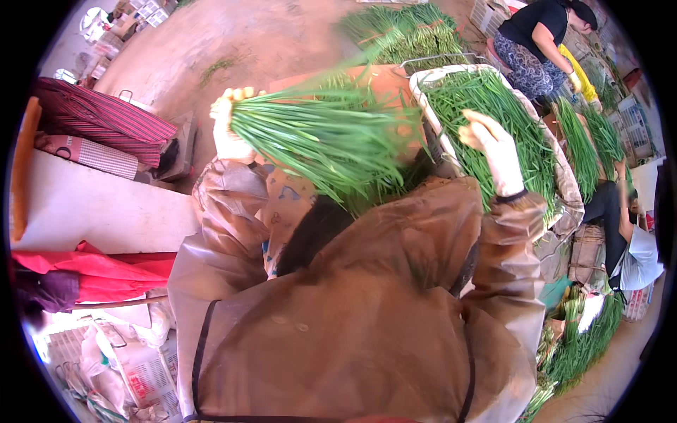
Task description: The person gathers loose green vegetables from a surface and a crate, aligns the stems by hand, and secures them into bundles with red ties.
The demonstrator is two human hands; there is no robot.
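My left hand [231, 128], in a pale glove, grips a bunch of long green chives [310, 130] by the stem end. The leaves fan out to the right, and their tips are smeared by motion. Also gloved, my right hand [499, 149] is raised over a white-rimmed basket [431, 121] heaped with loose chives [525, 144]. Its fingers are stretched out and slightly bent, with nothing visible in them. Beneath the bunch is an orange-brown board [398, 79], partly hidden by the leaves.
Bundled chives [423, 39] lie on the floor beyond the board. A person in black [539, 35] bends over at the far right; another person's arm [624, 204] shows lower down. More chives [582, 352] lie at lower right. A white panel [99, 201] and red cloth [113, 276] are at left.
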